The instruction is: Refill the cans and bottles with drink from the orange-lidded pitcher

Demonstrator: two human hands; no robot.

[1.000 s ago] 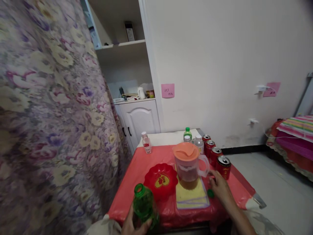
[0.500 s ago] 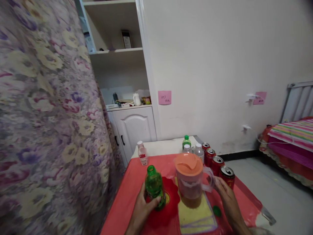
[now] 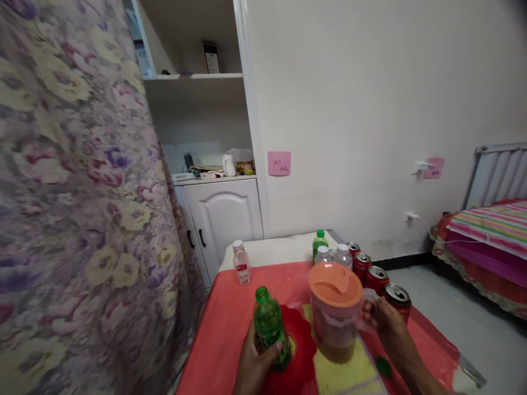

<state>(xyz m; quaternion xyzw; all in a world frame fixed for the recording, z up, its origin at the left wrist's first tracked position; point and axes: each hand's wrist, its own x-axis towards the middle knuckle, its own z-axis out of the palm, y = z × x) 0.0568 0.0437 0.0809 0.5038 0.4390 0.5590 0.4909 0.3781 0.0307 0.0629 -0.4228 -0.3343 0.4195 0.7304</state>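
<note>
My left hand (image 3: 257, 359) is wrapped round a green bottle (image 3: 269, 323) with no cap on its neck, held over a red scalloped plate (image 3: 302, 334). On the right, my right hand (image 3: 382, 318) has its fingers curled round the handle of a clear pitcher (image 3: 335, 323). The pitcher has an orange lid (image 3: 335, 284) and some brownish liquid low inside. Beneath it lies a yellow cloth (image 3: 341, 378). A green cap (image 3: 383, 366) rests on the red tablecloth beside my right wrist.
Several red cans (image 3: 377, 278) line the table's right side. Two clear bottles with white caps (image 3: 342, 257) and a green-capped bottle (image 3: 320, 244) stand behind the pitcher. A small clear bottle (image 3: 241, 264) is at the back left. A floral curtain (image 3: 82, 192) hangs at left.
My right hand has closed round the pitcher's handle, where before its fingers only reached the handle's edge. The view has shifted slightly. My left hand still holds the green bottle.
</note>
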